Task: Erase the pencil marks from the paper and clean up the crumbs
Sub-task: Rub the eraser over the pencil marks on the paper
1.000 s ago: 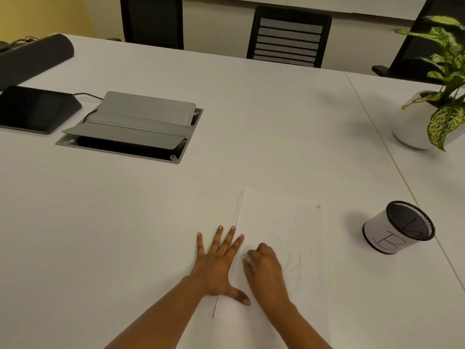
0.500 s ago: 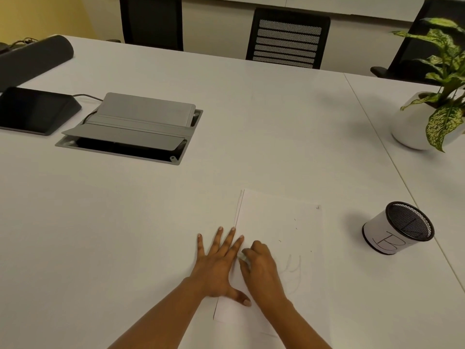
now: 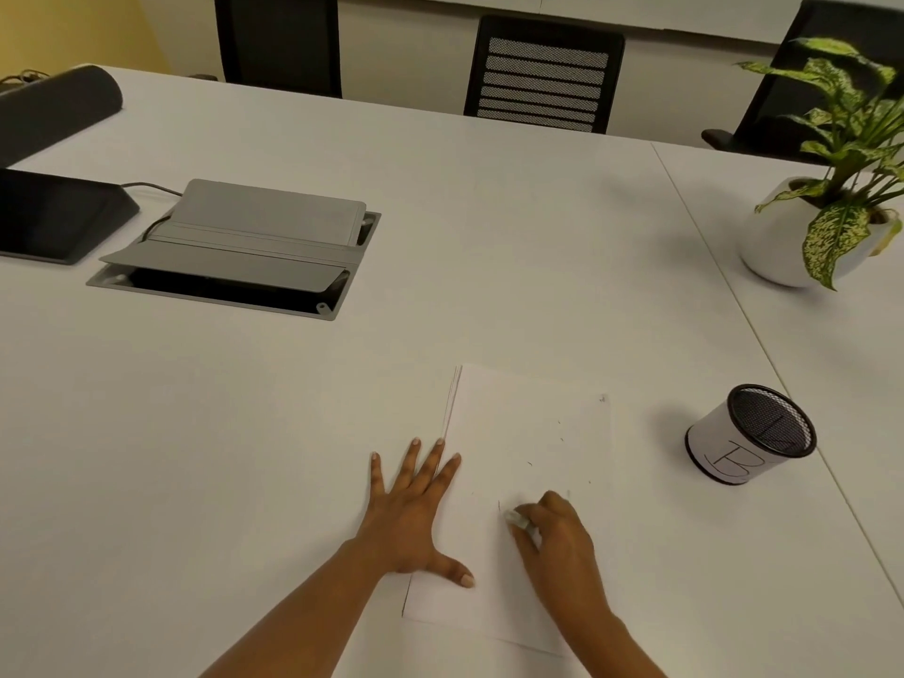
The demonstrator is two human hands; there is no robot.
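Note:
A white sheet of paper [image 3: 528, 433] lies on the white table [image 3: 244, 433] in front of me. My left hand [image 3: 411, 516] rests flat with fingers spread on the paper's left edge, pinning it down. My right hand [image 3: 557, 535] is closed around a small white eraser [image 3: 514, 519] and presses it to the lower middle of the sheet. A few small dark crumbs [image 3: 560, 437] are scattered on the upper right part of the paper. My right hand covers the spot where the faint pencil lines were.
A mesh pen cup [image 3: 748, 433] wrapped in white paper stands right of the sheet. A potted plant [image 3: 831, 188] is at the far right. A grey cable box [image 3: 235, 247] with raised lids and a dark tablet [image 3: 54, 212] lie at the back left. Chairs line the far side.
My right hand with the eraser has slid to the right across the paper, away from my left hand, and now covers the faint drawing. My left hand has stayed put.

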